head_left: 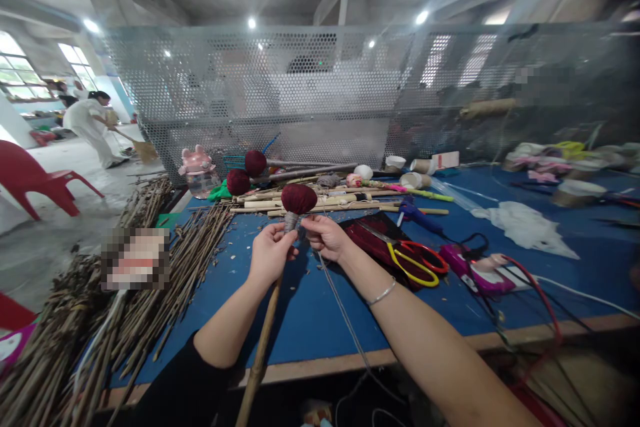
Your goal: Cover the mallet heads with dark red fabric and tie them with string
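Note:
A bamboo-like stick [261, 357] slants up from the table's front edge, topped by a dark red cloth-covered ball [299, 199]. Grey cord [291, 221] is wound round the neck just under the ball. My left hand [270, 253] is closed round the stick below that winding. Close beside the neck, my right hand [324, 237] pinches the loose grey string [345, 312], which trails down over the table edge. To the right of my right hand, scissors [413, 261] with yellow and red handles lie on dark red cloth [363, 235].
Bundles of thin twigs [175, 273] cover the left side. Behind are sticks with two more red balls [255, 163] and a pink-lidded jar [197, 170]. A blue glue gun [420, 217], purple device [473, 270] and cables lie right. A perforated metal screen [260, 93] stands behind; a person [90, 123] sweeps far left.

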Available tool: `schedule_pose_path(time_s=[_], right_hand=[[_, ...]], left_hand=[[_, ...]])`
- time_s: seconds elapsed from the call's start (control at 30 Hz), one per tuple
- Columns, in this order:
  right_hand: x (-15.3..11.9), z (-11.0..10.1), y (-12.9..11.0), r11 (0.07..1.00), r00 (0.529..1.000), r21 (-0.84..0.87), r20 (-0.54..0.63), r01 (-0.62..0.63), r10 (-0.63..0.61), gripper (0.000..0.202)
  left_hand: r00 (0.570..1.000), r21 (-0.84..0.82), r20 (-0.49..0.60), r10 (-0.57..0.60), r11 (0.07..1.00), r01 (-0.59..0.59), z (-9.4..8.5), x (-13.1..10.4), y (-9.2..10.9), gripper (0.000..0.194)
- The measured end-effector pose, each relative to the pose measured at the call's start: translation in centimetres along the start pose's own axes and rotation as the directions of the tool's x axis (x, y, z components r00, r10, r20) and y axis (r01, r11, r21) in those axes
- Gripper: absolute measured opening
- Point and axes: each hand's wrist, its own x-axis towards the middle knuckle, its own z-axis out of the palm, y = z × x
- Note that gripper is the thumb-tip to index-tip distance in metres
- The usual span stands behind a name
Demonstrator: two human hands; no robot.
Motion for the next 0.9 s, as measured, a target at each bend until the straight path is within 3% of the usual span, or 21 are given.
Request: schedule_pose_path(time_s=[0.13, 0.27, 0.33, 0.43, 0.5, 0.57, 0.63, 0.77, 0.9], right_hand=[[0.3, -0.3, 0.3, 0.999, 1.000, -0.034, -0.008, -0.001, 0.001, 0.038], [0.2, -0.7, 0.6, 0.997, 0.995, -0.021, 0.065, -0.070, 0.071, 0.036], [0.2, -1.0, 0.7, 0.997, 0.993, -0.017, 0.090, -0.080, 0.081, 0.037], [0.3, -1.1, 1.0, 0.992, 0.991, -0.056, 0.066, -0.112, 0.116, 0.037], [0.4, -0.9, 1.3, 0.986, 0.988, -0.073, 0.031, -0.151, 0.153, 0.039], [0.5, -0.6, 1.6, 0.983, 0.985, -0.070, 0.007, -0.169, 0.170, 0.042], [0.5, -0.3, 1.8, 0.984, 0.987, -0.081, -0.010, -0.160, 0.160, 0.042], [0.5, 0.1, 1.8, 0.984, 0.991, -0.117, -0.003, -0.132, 0.133, 0.040], [0.2, -0.6, 1.2, 0.986, 0.983, -0.104, 0.117, -0.130, 0.142, 0.037]], left_hand=[[0.997, -0.076, 0.060, -0.046, 0.996, 0.051, 0.0, 0.0, 0.2, 0.034], [0.972, -0.121, 0.209, -0.108, 0.983, 0.135, -0.1, 0.0, 0.0, 0.028], [0.930, -0.135, 0.310, -0.198, 0.959, 0.249, -0.2, 0.1, -0.1, 0.025], [0.833, -0.088, 0.413, -0.368, 0.894, 0.439, -0.5, 0.2, -0.5, 0.035], [0.864, -0.032, 0.344, -0.368, 0.915, 0.403, -0.5, 0.2, -0.7, 0.039], [0.944, 0.025, 0.221, -0.245, 0.969, 0.245, -0.4, 0.2, -1.0, 0.038], [0.984, 0.088, 0.143, -0.105, 0.992, 0.093, -0.3, 0.1, -1.3, 0.041], [0.997, 0.170, 0.076, 0.021, 0.985, -0.033, -0.1, 0.1, -1.7, 0.036], [0.990, 0.011, 0.134, -0.033, 0.999, 0.032, -0.5, 0.8, -1.2, 0.029]])
